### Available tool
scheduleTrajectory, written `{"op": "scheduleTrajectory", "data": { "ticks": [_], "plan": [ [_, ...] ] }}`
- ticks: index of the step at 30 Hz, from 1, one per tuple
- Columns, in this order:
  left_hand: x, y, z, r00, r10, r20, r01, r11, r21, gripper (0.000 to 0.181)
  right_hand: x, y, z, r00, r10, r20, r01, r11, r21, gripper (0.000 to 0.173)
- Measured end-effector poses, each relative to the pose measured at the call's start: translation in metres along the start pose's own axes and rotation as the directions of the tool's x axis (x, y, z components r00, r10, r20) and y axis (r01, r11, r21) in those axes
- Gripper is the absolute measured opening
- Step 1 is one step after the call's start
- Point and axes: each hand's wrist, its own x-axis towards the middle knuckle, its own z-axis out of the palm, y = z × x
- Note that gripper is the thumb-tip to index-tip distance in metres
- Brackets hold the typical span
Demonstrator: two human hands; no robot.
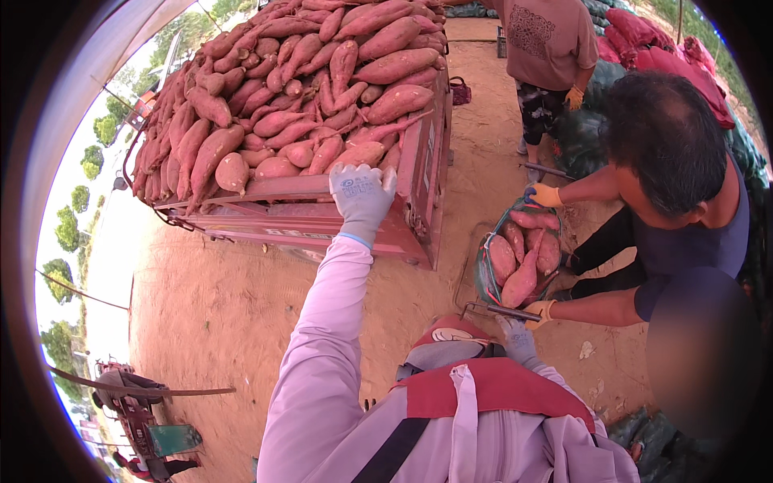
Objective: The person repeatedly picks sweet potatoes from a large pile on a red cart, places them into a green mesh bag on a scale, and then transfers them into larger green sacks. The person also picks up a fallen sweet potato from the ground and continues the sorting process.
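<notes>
My left hand [361, 196], in a grey-white work glove, is curled over the top rail [290, 188] of a red metal cargo bed. Sweet potatoes [302, 78] are heaped high above that rail. My right hand [520, 343], gloved alike, is low by a dark tubular handle [513, 313]; my clothing partly covers it, and its grip is unclear. Just beyond stands a green mesh bag [485, 275], its mouth spread wide around several large sweet potatoes [522, 278]. A co-worker's two orange-gloved hands [543, 195] are at opposite sides of the bag's rim.
The co-worker [688, 199] bends over the bag from the right. Another person [546, 48] stands farther back, near stacked green mesh sacks [583, 139] and red sacks [679, 66]. More green sacks [652, 444] lie at lower right. A person with a small vehicle [136, 416] is at lower left.
</notes>
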Motion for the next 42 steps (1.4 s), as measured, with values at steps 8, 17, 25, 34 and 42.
{"op": "scheduleTrajectory", "data": {
  "ticks": [8,17,25,34,42],
  "plan": [
    [0.002,-0.008,-0.005,0.999,0.048,-0.024,-0.05,0.994,-0.1,0.037,0.048,-0.045,-0.035,0.985,0.087,-0.147,-0.115,0.974,-0.193,0.06],
    [-0.003,-0.016,0.0,0.982,0.177,-0.071,-0.188,0.963,-0.193,0.032,0.075,-0.044,0.008,0.908,0.404,-0.111,-0.41,0.801,-0.436,0.03],
    [-0.005,-0.024,-0.004,0.964,0.239,-0.115,-0.261,0.932,-0.25,0.028,0.084,-0.039,0.019,0.872,0.476,-0.118,-0.47,0.745,-0.473,0.021],
    [-0.003,-0.011,-0.008,0.964,0.248,-0.093,-0.26,0.953,-0.154,0.031,0.086,-0.032,0.007,0.88,0.468,-0.074,-0.447,0.767,-0.46,0.019],
    [-0.003,-0.005,-0.004,0.972,0.224,-0.067,-0.222,0.975,0.029,0.037,0.079,-0.034,0.0,0.917,0.396,-0.049,-0.383,0.836,-0.393,0.02]
  ]
}}
